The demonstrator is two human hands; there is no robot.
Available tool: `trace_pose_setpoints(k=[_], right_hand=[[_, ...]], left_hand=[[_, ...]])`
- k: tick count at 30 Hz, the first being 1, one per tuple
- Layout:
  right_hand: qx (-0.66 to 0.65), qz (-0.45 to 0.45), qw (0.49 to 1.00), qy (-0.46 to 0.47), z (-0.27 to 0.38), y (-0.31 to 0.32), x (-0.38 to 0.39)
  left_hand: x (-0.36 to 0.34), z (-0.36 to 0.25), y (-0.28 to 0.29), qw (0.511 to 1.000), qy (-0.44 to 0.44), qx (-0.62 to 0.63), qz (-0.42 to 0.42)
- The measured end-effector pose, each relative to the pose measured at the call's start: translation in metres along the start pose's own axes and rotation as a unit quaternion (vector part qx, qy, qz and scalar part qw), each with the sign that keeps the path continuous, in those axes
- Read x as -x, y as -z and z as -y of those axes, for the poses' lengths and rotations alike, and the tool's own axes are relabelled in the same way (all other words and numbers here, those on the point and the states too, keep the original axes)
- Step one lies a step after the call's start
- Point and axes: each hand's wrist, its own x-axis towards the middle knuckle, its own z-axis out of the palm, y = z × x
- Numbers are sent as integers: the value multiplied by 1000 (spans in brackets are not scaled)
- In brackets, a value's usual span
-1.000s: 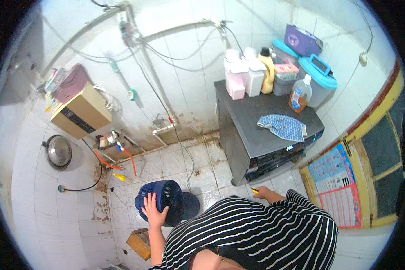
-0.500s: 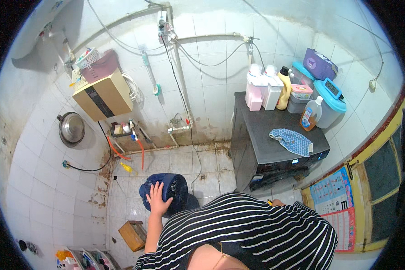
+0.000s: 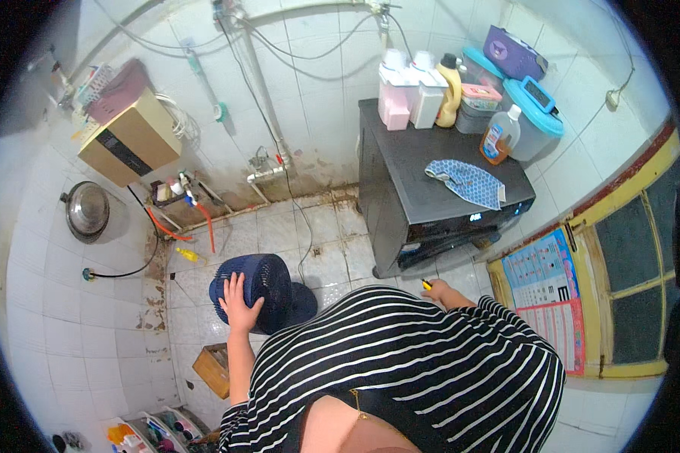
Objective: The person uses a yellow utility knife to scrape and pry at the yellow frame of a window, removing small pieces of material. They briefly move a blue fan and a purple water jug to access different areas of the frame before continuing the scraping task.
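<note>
From the head view, I saw my left hand (image 3: pixel 239 303) spread flat, fingers released, on the grille of the blue fan (image 3: pixel 253 291), which stood on the floor at seven o'clock. My right hand (image 3: pixel 438 288), at five o'clock, seemed clenched on a small yellow-tipped tool (image 3: pixel 426 284). I judged the fan's grille not yet opened; everything remained. The black cabinet (image 3: pixel 431 189) stood at two o'clock.

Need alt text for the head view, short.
Seen from above, a person in a striped shirt rests the left hand on a dark blue fan on a tiled floor; the right hand holds something small and yellow. A dark cabinet holding bottles stands beside it.
</note>
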Motion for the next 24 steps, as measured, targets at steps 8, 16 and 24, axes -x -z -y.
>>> trace_pose_setpoints(k=[8, 16, 24], right_hand=[[-59, 12, 997, -56, -18, -1, 34], [-238, 26, 969, -58, -76, -16, 18], [-312, 73, 942, -100, -46, -5, 10]], left_hand=[[-6, 5, -1, 1000, -12, -10, -15], [-5, 1, -8, 1000, 1, -4, -9], [-7, 0, -4, 1000, 2, -20, -12]])
